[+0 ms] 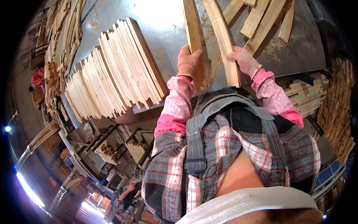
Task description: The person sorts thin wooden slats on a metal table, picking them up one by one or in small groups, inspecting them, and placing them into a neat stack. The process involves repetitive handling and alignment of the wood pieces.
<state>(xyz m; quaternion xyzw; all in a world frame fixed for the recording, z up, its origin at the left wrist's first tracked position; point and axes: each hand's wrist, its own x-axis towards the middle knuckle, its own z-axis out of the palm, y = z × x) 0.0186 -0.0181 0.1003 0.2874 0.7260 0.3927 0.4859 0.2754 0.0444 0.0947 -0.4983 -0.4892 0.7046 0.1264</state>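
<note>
Grasping the left slat (pixel 192 26) at upper centre of the frame, the left hand (pixel 189 61) has its gloved thumb over the upper face and its other fingers at the left edge. The right hand (pixel 245 61) is closed on the right edge of the curved slat (pixel 220 30), thumb across its face; the undersides of both grips are hidden.

Both slats lie between the two hands, long axes running from the top edge of the frame down toward the person's body. The left one stands nearly straight up and down; its neighbour bows toward lower right. They are apart, and the gap between them narrows toward the top edge and widens at the near ends.

On the metal tabletop (pixel 160 43), a row of slats (pixel 119 63) fills the left side, nearer the left hand, its pieces slanting from upper left to lower right. The loose pieces (pixel 257 20) at upper right lie nearer the right hand, slanting the opposite way.
</note>
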